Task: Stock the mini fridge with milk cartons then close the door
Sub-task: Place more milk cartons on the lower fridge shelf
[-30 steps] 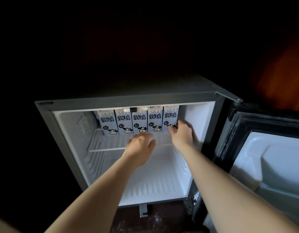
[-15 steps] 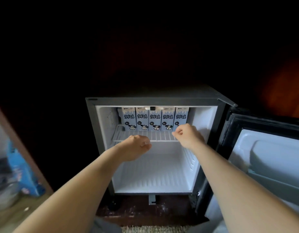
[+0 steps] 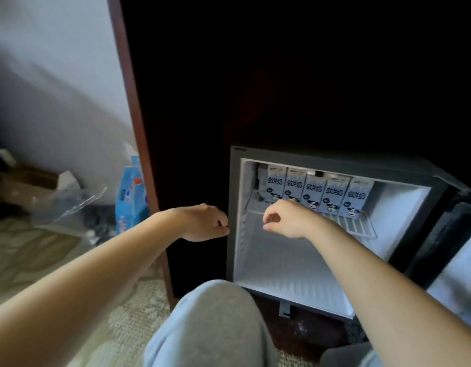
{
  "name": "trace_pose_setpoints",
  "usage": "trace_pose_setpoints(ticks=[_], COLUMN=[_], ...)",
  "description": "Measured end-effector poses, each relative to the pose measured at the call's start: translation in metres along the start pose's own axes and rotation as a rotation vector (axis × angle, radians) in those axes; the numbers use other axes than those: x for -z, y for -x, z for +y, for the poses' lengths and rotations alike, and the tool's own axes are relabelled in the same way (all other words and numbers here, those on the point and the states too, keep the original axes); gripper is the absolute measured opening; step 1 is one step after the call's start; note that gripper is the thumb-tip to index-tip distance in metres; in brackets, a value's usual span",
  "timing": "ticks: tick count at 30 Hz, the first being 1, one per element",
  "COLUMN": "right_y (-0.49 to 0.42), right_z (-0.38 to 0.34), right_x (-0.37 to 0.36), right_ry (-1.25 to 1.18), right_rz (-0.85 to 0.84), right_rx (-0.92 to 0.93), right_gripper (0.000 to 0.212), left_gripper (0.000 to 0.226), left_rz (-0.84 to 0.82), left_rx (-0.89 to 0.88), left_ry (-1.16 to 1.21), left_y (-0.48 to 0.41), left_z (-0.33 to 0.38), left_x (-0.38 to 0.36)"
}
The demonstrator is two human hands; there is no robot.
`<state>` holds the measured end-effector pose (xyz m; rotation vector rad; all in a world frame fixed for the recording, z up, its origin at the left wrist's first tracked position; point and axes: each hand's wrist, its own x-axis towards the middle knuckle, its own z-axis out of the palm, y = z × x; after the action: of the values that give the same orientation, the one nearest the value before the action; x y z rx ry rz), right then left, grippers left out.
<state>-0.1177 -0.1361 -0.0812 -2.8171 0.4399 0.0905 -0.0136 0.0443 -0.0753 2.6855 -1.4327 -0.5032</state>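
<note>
- Five blue-and-white milk cartons (image 3: 314, 190), each printed with a cartoon cow, stand upright in a row on the wire shelf (image 3: 360, 230) high inside the mini fridge (image 3: 235, 207).
- Its door (image 3: 448, 231) stands open at the right.
- The right grip (image 3: 288, 219) is in front of the shelf and the left grip (image 3: 204, 223) is by the fridge's left edge; both are loosely curled and empty.

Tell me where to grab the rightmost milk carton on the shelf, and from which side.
Come from the front right: slide fingers into the gap between the rightmost carton and the fridge wall, gripping its right face. Its left face touches the next carton and its top sits close under the fridge top edge, so probably only that side is free.
</note>
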Motion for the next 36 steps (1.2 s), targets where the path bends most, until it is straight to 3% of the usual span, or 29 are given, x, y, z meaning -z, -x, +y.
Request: trace_pose_setpoints(ticks=[10,19,27,33,36], right_y=[0.011,0.032,0.062,0.086,0.091], right_z=[-0.159,-0.240,-0.285,-0.304,-0.311], right_x=[-0.062,-0.149,-0.231,-0.279,-0.294], right_ry=[0.284,0.023,-0.010,0.032,0.056], right_rz=[-0.199,-0.375,-0.574,-0.705,-0.738], right_rx=[0.380,0.503,0.545,0.568,0.587], right_gripper=[0.030,0.028,0.034,0.038,0.038], left_gripper=[0.037,0.045,0.040,0.028,0.027], left_rz=[-0.079,-0.130,-0.239,0.038,0.057], left_rx=[0.201,0.425,0.678,0.931,1.069], left_ry=[-0.008,0.141,0.283,0.257,0.269], left_y=[0.111,0.222,0.298,0.351,0.369], left_z=[-0.084,-0.139,-0.159,-0.159,-0.154], left_x=[-0.038,-0.123,-0.218,-0.295,-0.317])
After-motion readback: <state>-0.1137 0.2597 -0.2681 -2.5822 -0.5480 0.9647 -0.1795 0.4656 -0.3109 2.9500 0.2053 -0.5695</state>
